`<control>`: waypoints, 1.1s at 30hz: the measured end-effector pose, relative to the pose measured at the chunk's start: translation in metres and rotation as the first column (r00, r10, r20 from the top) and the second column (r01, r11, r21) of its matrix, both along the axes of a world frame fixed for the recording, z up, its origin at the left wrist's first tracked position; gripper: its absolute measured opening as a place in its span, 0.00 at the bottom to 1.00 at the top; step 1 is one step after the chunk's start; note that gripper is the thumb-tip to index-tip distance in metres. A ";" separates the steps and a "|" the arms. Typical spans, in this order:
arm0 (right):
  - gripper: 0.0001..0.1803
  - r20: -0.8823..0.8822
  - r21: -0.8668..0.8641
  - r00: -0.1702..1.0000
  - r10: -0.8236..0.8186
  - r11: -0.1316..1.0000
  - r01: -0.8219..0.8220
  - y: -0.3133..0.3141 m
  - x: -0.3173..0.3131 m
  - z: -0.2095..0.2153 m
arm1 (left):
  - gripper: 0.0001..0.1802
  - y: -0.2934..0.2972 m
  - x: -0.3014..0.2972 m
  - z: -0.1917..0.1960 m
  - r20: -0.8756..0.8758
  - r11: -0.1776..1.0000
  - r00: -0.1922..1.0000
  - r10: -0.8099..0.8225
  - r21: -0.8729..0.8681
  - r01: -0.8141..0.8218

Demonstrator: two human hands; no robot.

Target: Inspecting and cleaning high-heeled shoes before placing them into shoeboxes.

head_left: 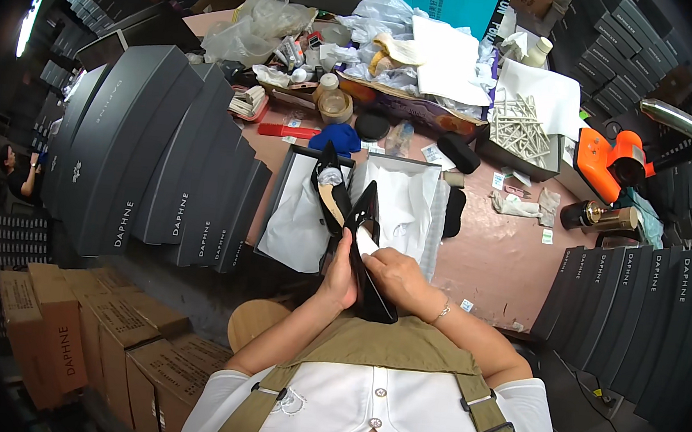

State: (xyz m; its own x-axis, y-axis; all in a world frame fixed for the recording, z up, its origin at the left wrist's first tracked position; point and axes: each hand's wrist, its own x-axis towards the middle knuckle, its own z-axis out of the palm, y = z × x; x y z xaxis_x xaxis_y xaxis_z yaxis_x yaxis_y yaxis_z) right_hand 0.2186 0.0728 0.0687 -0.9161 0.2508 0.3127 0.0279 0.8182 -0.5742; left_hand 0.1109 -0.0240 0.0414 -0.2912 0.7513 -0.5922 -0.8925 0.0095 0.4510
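Note:
A glossy black pointed high-heel shoe [370, 282] is held just in front of my chest, its toe pointing away toward the open box. My left hand [340, 277] grips the shoe's left side. My right hand [395, 271] closes over its right side, next to a white slip [367, 242] lying on the shoe. A second black shoe [332, 194] lies in the open shoe box [277, 202], on white tissue paper [401, 200].
Stacks of dark grey shoe-box lids fan out at left [145, 157] and right [642, 308]. Brown cartons [64, 331] stand lower left. An orange heat gun [614, 161], a tray of wooden sticks [518, 132], plastic bags and bottles crowd the pink table [494, 262]. Another person [21, 171] stands far left.

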 end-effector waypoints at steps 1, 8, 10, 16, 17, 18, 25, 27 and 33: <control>0.06 0.057 -0.016 0.998 0.014 1.000 -0.014 -0.002 -0.001 -0.009 | 0.33 0.000 0.001 0.004 -0.019 1.000 1.000 0.006 -0.010 -0.007; 0.11 -0.011 -0.373 0.999 0.042 0.927 -0.043 0.021 -0.041 -0.021 | 0.37 -0.006 0.004 -0.003 0.031 0.996 0.995 0.094 0.001 -0.094; 0.17 0.212 -0.324 0.970 -0.118 0.928 0.183 0.050 -0.034 -0.021 | 0.39 -0.015 -0.002 0.005 0.129 0.996 0.988 0.088 -0.033 -0.084; 0.17 0.206 0.331 0.969 -0.134 0.942 0.059 0.100 -0.024 -0.110 | 0.41 -0.012 -0.008 0.013 0.237 0.995 0.970 0.061 0.060 -0.077; 0.15 0.131 0.160 0.969 -0.212 0.969 0.190 0.097 -0.025 -0.107 | 0.41 -0.013 -0.008 0.018 0.193 0.996 0.979 0.068 0.045 -0.078; 0.15 0.143 -0.051 0.973 -0.180 0.981 0.188 0.089 -0.030 -0.077 | 0.41 -0.016 -0.010 0.014 0.174 0.993 0.980 0.099 0.039 -0.107; 0.12 0.111 -0.062 0.987 -0.115 0.991 0.122 0.030 -0.059 -0.009 | 0.26 0.000 0.024 -0.003 -0.019 0.984 0.984 0.177 -0.021 -0.178; 0.26 0.030 0.019 0.986 -0.166 0.986 0.166 0.027 -0.077 -0.028 | 0.29 0.001 0.025 -0.002 0.019 0.987 0.987 0.163 -0.013 -0.162; 0.53 0.159 -0.432 0.923 0.351 0.865 -0.255 0.074 -0.052 -0.025 | 0.26 -0.018 0.009 -0.014 0.154 0.966 0.962 0.226 -0.162 -0.201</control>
